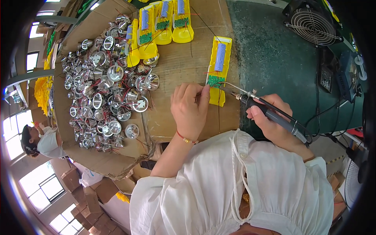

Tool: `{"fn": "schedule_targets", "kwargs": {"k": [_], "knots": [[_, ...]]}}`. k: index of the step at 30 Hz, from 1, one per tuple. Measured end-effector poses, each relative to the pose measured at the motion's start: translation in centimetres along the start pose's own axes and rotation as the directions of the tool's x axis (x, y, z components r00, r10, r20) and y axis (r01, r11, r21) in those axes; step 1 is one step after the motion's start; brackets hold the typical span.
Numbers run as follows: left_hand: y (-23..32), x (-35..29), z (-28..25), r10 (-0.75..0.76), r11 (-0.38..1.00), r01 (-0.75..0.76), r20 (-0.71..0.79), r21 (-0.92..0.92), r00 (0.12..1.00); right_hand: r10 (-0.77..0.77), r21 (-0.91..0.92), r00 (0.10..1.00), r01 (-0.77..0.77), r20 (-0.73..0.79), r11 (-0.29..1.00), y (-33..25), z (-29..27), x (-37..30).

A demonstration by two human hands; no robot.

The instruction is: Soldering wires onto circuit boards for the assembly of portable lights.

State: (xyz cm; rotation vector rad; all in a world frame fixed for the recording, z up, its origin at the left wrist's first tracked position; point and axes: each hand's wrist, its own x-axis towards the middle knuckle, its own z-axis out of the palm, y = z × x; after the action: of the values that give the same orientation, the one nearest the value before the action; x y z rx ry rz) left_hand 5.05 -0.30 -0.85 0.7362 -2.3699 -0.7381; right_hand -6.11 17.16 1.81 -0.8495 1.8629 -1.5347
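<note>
Gripping the iron (274,116) like a pen, the right hand (271,127) has its fingers closed around it; the left hand (188,107) has its fingers pinched nearly together at the board's (214,81) left, anything held too small to tell. The board sits in a yellow case (217,98), probably light and stiff, its joints fragile: best held by the case sides. Cardboard (176,64) covers the worktop's (266,55) left; a fan (315,29) stands far right. Cartons (93,201) lie near left.

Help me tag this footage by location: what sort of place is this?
Probably an electronics assembly workshop: the right hand holds a soldering iron, yellow casings carry green circuit boards, and a cardboard box is heaped with shiny reflector cups.
</note>
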Motion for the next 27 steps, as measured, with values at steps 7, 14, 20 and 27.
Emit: {"fn": "schedule_targets", "kwargs": {"k": [7, 14, 20, 27], "knots": [[-0.1, 0.0, 0.2, -0.02, 1.0, 0.02, 0.014, -0.009, 1.0, -0.002, 0.051, 0.996, 0.007, -0.092, 0.999, -0.7, -0.1, -0.3], [0.0, 0.1, 0.0, -0.052, 0.998, 0.053, 0.033, -0.041, 0.998, 0.039, 0.145, 0.995, -0.025, -0.096, 0.989, -0.3, 0.1, -0.3], [0.3, 0.6, -0.4, -0.126, 0.964, 0.147, 0.108, -0.221, 0.986, 0.103, 0.305, 0.984, -0.054, -0.147, 0.951, 0.7, 0.9, 0.3], [0.5, 0.8, -0.5, -0.164, 0.957, 0.192, 0.141, -0.219, 0.976, 0.165, 0.334, 0.977, -0.113, -0.133, 0.936, 0.6, 1.2, 0.8]]}}
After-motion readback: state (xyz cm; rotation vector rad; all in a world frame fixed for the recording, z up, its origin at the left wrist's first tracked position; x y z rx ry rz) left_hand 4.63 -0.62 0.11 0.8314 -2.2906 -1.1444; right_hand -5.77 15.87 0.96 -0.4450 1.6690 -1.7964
